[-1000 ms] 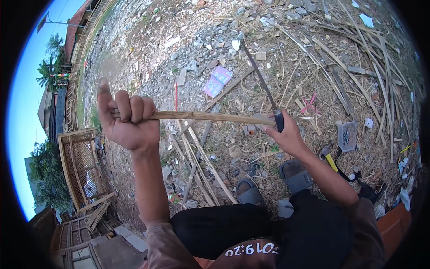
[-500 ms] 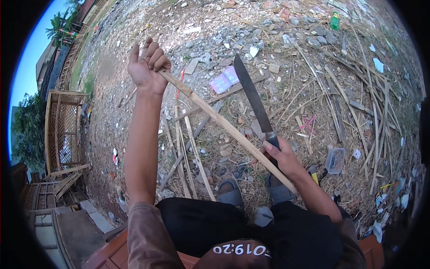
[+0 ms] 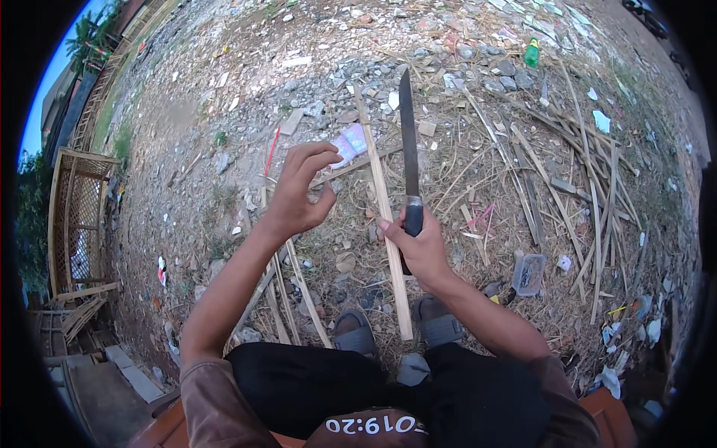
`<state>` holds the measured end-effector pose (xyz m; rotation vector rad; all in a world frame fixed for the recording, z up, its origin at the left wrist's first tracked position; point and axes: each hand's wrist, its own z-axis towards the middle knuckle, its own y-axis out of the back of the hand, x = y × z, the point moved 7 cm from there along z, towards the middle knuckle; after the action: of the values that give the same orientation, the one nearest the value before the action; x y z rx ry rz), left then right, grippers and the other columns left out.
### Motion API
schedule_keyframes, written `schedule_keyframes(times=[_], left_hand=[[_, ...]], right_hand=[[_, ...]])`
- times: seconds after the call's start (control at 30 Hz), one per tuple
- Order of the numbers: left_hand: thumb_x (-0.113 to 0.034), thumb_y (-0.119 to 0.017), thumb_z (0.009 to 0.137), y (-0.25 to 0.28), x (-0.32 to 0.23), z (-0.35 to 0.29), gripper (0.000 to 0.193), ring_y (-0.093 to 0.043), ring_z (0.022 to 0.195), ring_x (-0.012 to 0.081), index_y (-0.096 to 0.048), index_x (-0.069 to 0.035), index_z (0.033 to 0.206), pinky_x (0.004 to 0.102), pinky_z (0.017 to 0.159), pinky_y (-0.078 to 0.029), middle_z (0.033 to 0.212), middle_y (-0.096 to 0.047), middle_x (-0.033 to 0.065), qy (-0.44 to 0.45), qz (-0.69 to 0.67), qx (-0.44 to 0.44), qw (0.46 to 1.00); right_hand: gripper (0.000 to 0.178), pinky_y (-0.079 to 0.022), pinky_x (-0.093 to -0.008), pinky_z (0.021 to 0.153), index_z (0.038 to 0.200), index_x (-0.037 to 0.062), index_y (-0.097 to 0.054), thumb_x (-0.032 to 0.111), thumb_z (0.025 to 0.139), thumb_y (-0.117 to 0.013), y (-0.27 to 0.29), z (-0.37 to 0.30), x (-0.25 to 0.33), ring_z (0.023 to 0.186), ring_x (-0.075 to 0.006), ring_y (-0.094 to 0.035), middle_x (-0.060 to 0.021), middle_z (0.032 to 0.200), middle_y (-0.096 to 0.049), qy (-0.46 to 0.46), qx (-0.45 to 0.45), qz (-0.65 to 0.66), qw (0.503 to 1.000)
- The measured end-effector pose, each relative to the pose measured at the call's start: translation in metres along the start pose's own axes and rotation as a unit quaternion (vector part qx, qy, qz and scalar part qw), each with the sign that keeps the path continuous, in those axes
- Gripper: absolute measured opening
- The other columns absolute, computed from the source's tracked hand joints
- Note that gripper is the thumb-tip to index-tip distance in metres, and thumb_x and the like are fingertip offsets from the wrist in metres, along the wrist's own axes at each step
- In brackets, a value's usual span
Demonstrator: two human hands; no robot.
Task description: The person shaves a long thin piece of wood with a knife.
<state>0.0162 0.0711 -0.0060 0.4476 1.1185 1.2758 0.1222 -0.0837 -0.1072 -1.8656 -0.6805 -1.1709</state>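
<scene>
My right hand is closed around the dark handle of a long-bladed machete, its blade pointing away from me, nearly upright in view. The same hand's thumb presses a pale bamboo strip beside the handle. The strip runs almost parallel to the blade, on its left, and its near end hangs between my feet. To the left of the strip is my left hand, fingers curved and apart from the thumb, touching nothing.
Several loose strips lie by my left sandal. A heap of bamboo strips spreads on the right. Nearby sits a clear plastic box. Stones and litter cover the ground, with a green bottle farther off. A lattice panel stands far left.
My left hand has let go of the strip's far end and come down and right. The strip has swung from a slant to nearly upright, and the machete has straightened and shifted left with my right hand.
</scene>
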Motion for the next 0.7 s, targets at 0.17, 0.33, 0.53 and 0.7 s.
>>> schedule_keyframes(times=[0.17,0.33,0.53,0.7], left_hand=[[-0.014,-0.071,0.077,-0.027,-0.13,-0.023,0.022,-0.055,0.102,0.0266,-0.061,-0.008,0.096,0.0472,0.097,-0.039,0.103,-0.06,0.0081,-0.231,-0.08,0.044,0.969],[-0.036,-0.059,0.094,-0.002,-0.087,-0.018,0.04,-0.052,0.061,0.0225,-0.047,-0.004,0.074,0.0337,0.055,-0.044,0.065,-0.05,0.007,-0.077,-0.316,-0.076,0.943],[-0.058,-0.043,0.095,0.06,-0.088,0.013,0.055,-0.025,0.055,0.0112,-0.026,-0.015,0.065,0.0271,0.047,-0.018,0.058,-0.023,-0.0023,0.045,-0.525,-0.139,0.838],[-0.062,-0.039,0.095,0.045,-0.092,0.016,0.062,-0.026,0.044,0.0123,-0.026,-0.013,0.058,0.0276,0.04,-0.017,0.051,-0.026,-0.0015,0.036,-0.572,-0.088,0.814]], right_hand=[[0.03,-0.041,-0.0258,0.051,0.087,0.0044,-0.05,0.025,0.084,-0.072,-0.01,0.006,0.003,0.059,-0.0079,-0.046,0.0001,0.069,-0.05,-0.021,-0.026,-0.046,0.998],[0.033,-0.038,-0.0238,0.044,0.094,0.0039,-0.05,0.034,0.093,-0.061,-0.019,-0.003,0.005,0.049,-0.0071,-0.047,0.0002,0.065,-0.05,-0.11,0.024,0.078,0.991],[0.024,-0.034,-0.0231,0.04,0.098,0.0066,-0.047,0.03,0.098,-0.053,0.095,-0.027,-0.032,0.044,-0.0061,-0.041,0.0018,0.062,-0.045,-0.122,-0.089,-0.009,0.989],[0.024,-0.038,-0.0273,0.044,0.1,0.0056,-0.048,0.029,0.097,-0.055,0.134,-0.068,-0.075,0.048,-0.0084,-0.046,0.0002,0.063,-0.046,-0.173,-0.14,-0.054,0.974]])
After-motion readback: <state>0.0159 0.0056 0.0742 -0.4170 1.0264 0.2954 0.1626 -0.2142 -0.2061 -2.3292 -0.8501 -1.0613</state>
